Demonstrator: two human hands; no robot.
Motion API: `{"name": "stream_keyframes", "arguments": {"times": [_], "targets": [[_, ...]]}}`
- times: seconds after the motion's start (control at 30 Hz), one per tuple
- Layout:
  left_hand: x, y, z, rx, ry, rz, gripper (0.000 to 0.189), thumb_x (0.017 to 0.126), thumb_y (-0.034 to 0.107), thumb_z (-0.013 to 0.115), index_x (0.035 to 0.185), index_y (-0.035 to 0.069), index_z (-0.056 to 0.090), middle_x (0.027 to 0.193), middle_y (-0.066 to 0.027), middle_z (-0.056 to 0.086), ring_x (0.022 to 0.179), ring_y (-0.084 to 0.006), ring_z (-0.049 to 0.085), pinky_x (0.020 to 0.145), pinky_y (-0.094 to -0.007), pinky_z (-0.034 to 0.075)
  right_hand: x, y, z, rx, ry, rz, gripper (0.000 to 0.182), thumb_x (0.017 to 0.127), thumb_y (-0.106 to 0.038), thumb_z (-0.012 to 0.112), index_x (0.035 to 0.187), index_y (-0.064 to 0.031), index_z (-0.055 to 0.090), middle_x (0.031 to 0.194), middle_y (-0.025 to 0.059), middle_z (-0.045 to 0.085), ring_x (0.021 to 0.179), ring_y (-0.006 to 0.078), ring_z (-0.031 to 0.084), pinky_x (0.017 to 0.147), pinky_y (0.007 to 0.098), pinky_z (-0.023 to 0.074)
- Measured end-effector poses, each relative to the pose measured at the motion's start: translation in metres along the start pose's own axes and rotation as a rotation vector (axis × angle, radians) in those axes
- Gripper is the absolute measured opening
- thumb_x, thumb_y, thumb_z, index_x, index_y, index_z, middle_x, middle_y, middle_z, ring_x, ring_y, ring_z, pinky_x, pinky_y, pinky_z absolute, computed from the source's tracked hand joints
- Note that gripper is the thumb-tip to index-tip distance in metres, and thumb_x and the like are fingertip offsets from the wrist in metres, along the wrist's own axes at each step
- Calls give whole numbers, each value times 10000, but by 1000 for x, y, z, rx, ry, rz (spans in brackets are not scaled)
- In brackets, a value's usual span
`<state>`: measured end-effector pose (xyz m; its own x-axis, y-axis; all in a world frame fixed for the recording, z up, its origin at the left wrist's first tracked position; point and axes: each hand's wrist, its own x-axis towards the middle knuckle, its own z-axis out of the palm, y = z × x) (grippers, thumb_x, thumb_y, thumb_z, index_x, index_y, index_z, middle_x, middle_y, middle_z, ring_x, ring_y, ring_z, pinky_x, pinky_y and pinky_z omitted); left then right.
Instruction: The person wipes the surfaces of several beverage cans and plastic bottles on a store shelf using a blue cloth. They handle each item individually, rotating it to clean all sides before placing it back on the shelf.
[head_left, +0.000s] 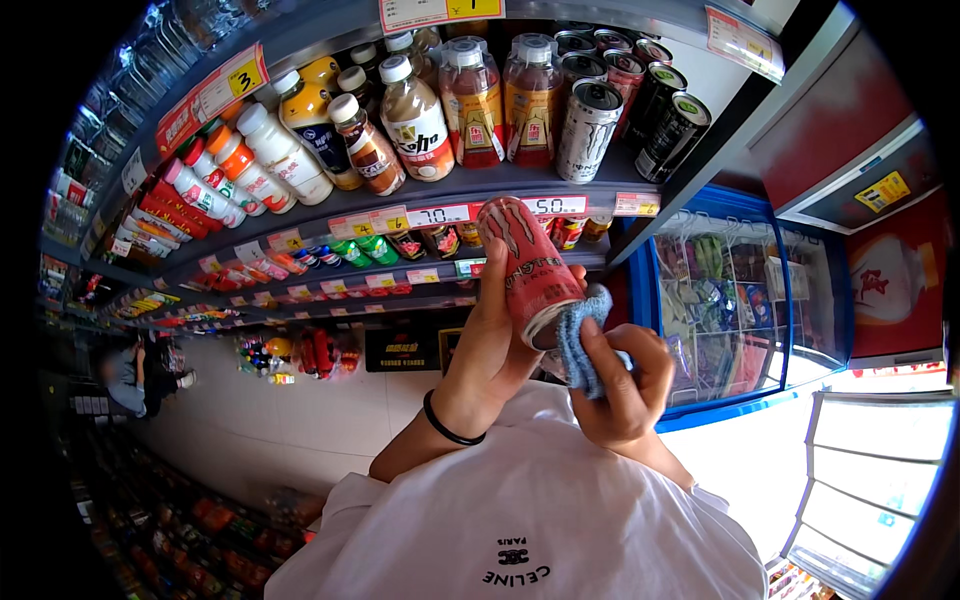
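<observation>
A pink Monster drink can (531, 266) is tilted in my left hand (491, 330), its bottom end towards me. My right hand (626, 375) pinches a blue cloth (583, 345) and presses it against the can's bottom rim. A black band circles my left wrist. Behind the can runs a dark shelf (480, 184) of drinks. On it stand a white Monster can (589, 131), two red-and-yellow bottles (471, 105) side by side, and a brown coffee bottle with a white cap (418, 124). Darker cans (673, 139) stand at the shelf's right end.
To the right is a blue-framed chest freezer (712, 300) with wrapped goods under glass. Price tags (437, 216) line the shelf edge. Lower shelves hold more cans (375, 249). A black carton (401, 349) and bundled bottles (277, 352) lie on the floor. Another person (139, 379) is far left.
</observation>
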<state>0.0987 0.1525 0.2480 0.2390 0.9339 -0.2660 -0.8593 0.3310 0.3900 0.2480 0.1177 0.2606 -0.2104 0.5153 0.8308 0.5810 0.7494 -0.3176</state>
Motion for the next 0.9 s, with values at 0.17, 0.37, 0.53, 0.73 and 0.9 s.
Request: {"name": "stream_keyframes", "arguments": {"times": [0.17,0.37,0.53,0.73,0.9], "targets": [[0,0,11,32,87,-15,739,925,695,533,1308,64,496,1077,-131,668,971,-219,676,876,-363,565,-4,-3,17,14,5,-3,534,563,13,747,1097,4,735,996,127,533,806,266,572,678,364,504],[-1,0,9,75,110,61,743,910,686,574,1281,46,506,1036,-116,667,941,-209,675,856,-359,566,-17,8,6,11,-85,-62,515,520,0,698,1032,-36,749,960,128,526,838,283,556,707,375,489],[-2,1,8,53,109,69,619,932,615,599,1226,72,559,994,-135,687,919,-248,688,845,-404,583,-15,4,12,-120,23,-59,555,518,63,692,1058,-46,760,1019,139,512,881,295,560,714,367,494],[-2,5,7,72,112,-34,606,934,632,581,1182,79,598,915,-109,684,795,-230,696,750,-396,597,-13,4,16,67,-44,-102,449,591,-10,786,1032,-90,789,965,91,520,837,256,551,684,371,491],[0,7,0,163,-61,15,732,942,731,419,1239,78,566,930,-95,633,823,-204,629,768,-358,549,-31,15,-6,385,-236,363,329,658,25,594,947,-12,747,989,116,517,862,236,542,778,342,458]]}}
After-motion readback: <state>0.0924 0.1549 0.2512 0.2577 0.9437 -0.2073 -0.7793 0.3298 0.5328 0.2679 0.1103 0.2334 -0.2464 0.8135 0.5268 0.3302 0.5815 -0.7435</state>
